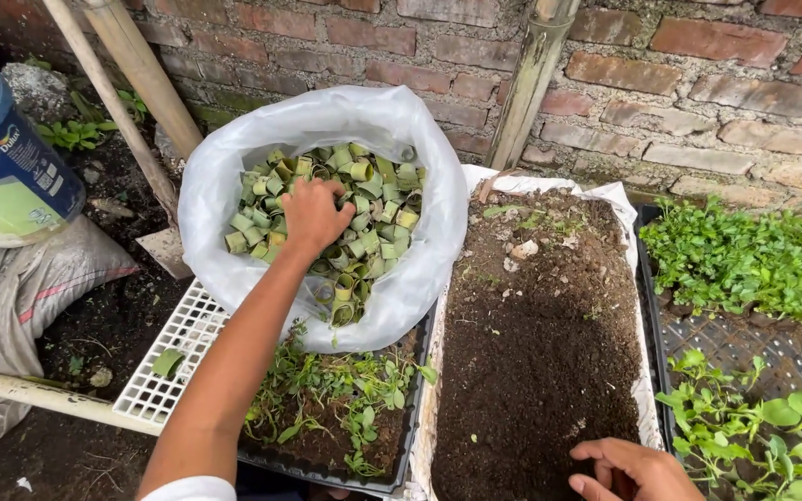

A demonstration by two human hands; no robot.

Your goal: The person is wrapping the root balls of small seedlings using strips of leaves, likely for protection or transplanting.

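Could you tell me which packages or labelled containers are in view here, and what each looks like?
Blue bucket: far left, round, with a green-and-white label.
White plastic bag: upper centre, open, full of green leaf rolls; the left hand reaches in.
Grey sack: left, under the bucket, crumpled.

The person's left arm [234, 362] is bare from the wrist up to above the elbow, where a short white sleeve [192, 489] begins at the picture's bottom edge. Both hands, the left hand [313, 213] and the right hand [628, 468], are bare, without gloves, rings or a watch.
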